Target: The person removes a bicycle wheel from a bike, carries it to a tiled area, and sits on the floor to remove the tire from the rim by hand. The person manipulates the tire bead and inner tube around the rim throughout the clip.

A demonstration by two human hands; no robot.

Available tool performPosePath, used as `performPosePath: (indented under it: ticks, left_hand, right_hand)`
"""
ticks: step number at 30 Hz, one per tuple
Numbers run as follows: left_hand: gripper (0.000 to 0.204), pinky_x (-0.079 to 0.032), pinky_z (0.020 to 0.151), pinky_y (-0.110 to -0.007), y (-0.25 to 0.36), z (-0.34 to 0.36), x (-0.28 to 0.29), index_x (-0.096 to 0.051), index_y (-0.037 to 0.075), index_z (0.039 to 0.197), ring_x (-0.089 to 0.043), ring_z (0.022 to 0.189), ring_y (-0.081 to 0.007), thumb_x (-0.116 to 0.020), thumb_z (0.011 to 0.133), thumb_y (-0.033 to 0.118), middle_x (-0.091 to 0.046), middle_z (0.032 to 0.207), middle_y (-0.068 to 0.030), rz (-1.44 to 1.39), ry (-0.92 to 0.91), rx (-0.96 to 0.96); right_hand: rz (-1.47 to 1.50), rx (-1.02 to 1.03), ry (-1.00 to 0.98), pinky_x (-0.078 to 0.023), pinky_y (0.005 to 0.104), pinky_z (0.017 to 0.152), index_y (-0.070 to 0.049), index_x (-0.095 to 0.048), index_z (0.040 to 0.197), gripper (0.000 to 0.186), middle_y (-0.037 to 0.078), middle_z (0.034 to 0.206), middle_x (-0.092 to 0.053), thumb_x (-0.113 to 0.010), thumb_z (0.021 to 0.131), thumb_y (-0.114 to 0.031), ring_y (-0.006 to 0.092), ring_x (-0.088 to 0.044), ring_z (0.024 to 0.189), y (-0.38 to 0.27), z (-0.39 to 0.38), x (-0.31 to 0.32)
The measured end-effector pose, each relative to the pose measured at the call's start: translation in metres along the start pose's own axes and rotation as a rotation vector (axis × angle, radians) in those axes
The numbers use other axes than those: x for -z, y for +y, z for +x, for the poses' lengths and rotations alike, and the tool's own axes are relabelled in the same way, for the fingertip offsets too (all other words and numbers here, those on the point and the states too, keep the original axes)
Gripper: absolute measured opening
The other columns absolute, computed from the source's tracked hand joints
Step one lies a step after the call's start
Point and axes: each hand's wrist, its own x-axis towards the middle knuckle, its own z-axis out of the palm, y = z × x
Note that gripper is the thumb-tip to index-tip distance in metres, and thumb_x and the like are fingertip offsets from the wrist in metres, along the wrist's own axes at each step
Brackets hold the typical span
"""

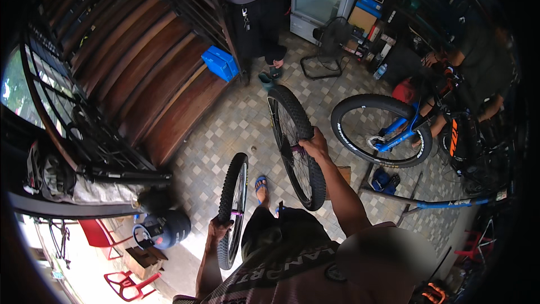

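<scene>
My left hand (221,228) is closed on a bicycle wheel (228,197) with a knobby black tyre and a purple hub, held upright, low in the middle of the view. My right hand (313,145) grips the tyre of a second wheel (278,101), also with a purple hub, held slightly tilted farther forward and to the right. My feet in blue sandals (260,186) show between the two wheels on the tiled floor (202,146).
Wooden stairs (146,67) with railings and a blue case (219,63) are upper left. A person (250,11) stands by a glass-door fridge (318,0). Another person (478,62) is beside a blue bicycle (394,141). A gas cylinder (169,228) and red chairs (124,281) are lower left.
</scene>
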Motion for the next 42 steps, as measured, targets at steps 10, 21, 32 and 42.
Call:
performPosePath:
  ticks: [10, 21, 32, 42]
  left_hand:
    - [0.045, -0.053, 0.062, -0.04, 0.136, 0.255, -0.036, -0.069, 0.0, 0.096, -0.062, 0.066, -0.0189, -0.082, 0.074, 0.038, -0.068, 0.073, -0.0101, 0.049, -0.304, 0.13]
    - [0.051, -0.056, 0.074, -0.046, 0.318, 0.442, -0.156, -0.072, 0.0, 0.106, -0.074, 0.082, -0.0319, -0.078, 0.076, 0.041, -0.075, 0.087, -0.0209, 0.064, -0.228, 0.029]
    - [0.044, -0.054, 0.068, -0.039, 0.445, 0.54, -0.272, -0.073, -0.004, 0.097, -0.068, 0.073, -0.0196, -0.08, 0.079, 0.035, -0.072, 0.08, -0.0097, -0.115, -0.181, 0.124]
    - [0.055, -0.055, 0.081, -0.046, 0.497, 0.6, -0.337, -0.075, -0.005, 0.102, -0.075, 0.088, -0.0356, -0.078, 0.074, 0.043, -0.076, 0.094, -0.0227, -0.16, -0.114, 0.2]
  right_hand:
    - [-0.03, -0.134, 0.224, -0.054, 0.0469, 0.096, -0.003, -0.06, 0.127, 0.062, 0.025, 0.115, -0.074, -0.079, 0.074, -0.027, 0.0415, -0.071, 0.111, -0.042, 0.135, 0.05]
    - [-0.036, -0.276, 0.238, -0.055, 0.05, 0.095, -0.011, -0.057, 0.132, 0.067, 0.023, 0.116, -0.074, -0.079, 0.072, -0.031, 0.0421, -0.07, 0.112, -0.035, 0.284, 0.106]
    - [-0.016, -0.332, 0.262, -0.055, 0.0503, 0.092, -0.012, -0.057, 0.133, 0.066, 0.024, 0.113, -0.074, -0.081, 0.075, -0.03, 0.044, -0.071, 0.109, -0.019, 0.379, 0.147]
    - [-0.021, -0.329, 0.29, -0.054, 0.051, 0.098, -0.015, -0.055, 0.141, 0.071, 0.022, 0.12, -0.073, -0.079, 0.075, -0.03, 0.0437, -0.068, 0.114, -0.019, 0.406, 0.161]
